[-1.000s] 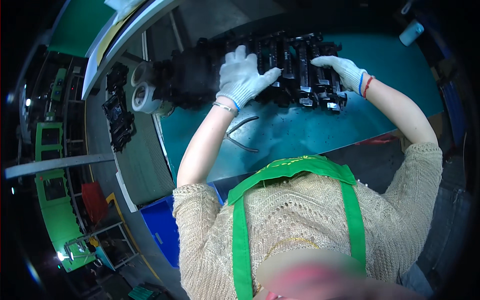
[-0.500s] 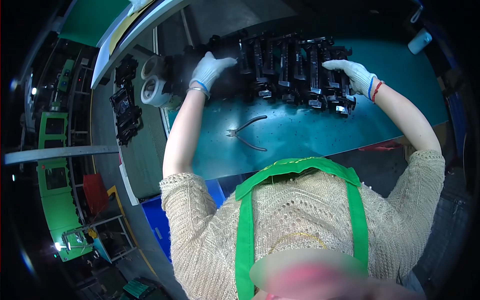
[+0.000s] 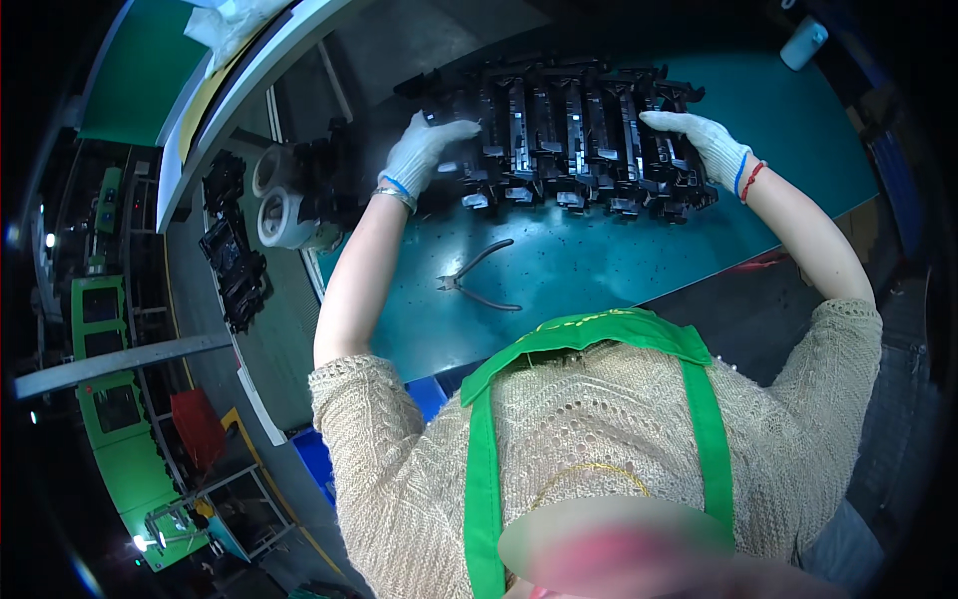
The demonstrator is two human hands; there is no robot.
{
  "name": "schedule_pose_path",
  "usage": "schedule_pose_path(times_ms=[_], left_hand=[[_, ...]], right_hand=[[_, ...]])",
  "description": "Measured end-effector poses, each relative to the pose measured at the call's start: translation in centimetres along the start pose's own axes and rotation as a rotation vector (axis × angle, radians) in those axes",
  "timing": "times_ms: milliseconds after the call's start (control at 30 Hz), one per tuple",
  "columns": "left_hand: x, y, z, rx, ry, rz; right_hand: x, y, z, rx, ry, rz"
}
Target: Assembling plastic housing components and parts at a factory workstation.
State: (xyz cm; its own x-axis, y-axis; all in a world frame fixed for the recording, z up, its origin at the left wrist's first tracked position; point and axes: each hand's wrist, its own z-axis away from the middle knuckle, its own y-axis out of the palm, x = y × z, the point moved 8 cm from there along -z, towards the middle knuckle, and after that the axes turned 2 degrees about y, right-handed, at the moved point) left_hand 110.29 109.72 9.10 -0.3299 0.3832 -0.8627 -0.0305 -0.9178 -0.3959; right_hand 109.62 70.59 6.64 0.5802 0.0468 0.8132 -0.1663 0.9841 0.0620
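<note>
A row of long black plastic parts [image 3: 574,140] stands side by side on the green-topped table. My left hand [image 3: 423,155], in a white knitted glove, closes on the row's left end, its thumb reaching right over the parts. At the right end my right hand [image 3: 705,145], gloved the same way, curls round the outermost parts with its thumb laid across the top. The other fingers of both hands are largely hidden. Nearer to me lie diagonal cutters [image 3: 479,280], their handles spread and their jaws pointing left.
Small dark scraps are scattered over the table mat [image 3: 559,270]. Left of the table stand white rolls [image 3: 282,218], with more black parts [image 3: 236,268] beyond them. A pale cylindrical container [image 3: 803,45] is at the far right. Green machinery [image 3: 125,429] occupies the far left.
My left hand has moved right, up against the row's left end. Relative to the cutters, the row has shifted slightly right and away from me. The whole view has also tilted a little.
</note>
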Motion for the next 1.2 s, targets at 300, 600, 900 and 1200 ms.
schedule_pose_path(times_ms=[300,600,900,1200], left_hand=[[-4.0,-3.3,1.5,-0.218,-0.07,-0.709],[-8.2,2.5,4.6,-0.227,0.831,-1.337],[-7.3,3.3,3.9,0.211,0.045,-1.294],[-1.7,3.7,-2.3,0.114,0.101,-0.043]], right_hand=[[-1.6,-0.2,-2.5,0.072,0.058,0.114],[-0.9,-0.4,-2.7,-0.008,-0.013,0.221],[0.2,0.7,-1.2,-0.08,-0.139,0.293],[2.2,2.9,1.2,0.214,-0.249,0.002]])
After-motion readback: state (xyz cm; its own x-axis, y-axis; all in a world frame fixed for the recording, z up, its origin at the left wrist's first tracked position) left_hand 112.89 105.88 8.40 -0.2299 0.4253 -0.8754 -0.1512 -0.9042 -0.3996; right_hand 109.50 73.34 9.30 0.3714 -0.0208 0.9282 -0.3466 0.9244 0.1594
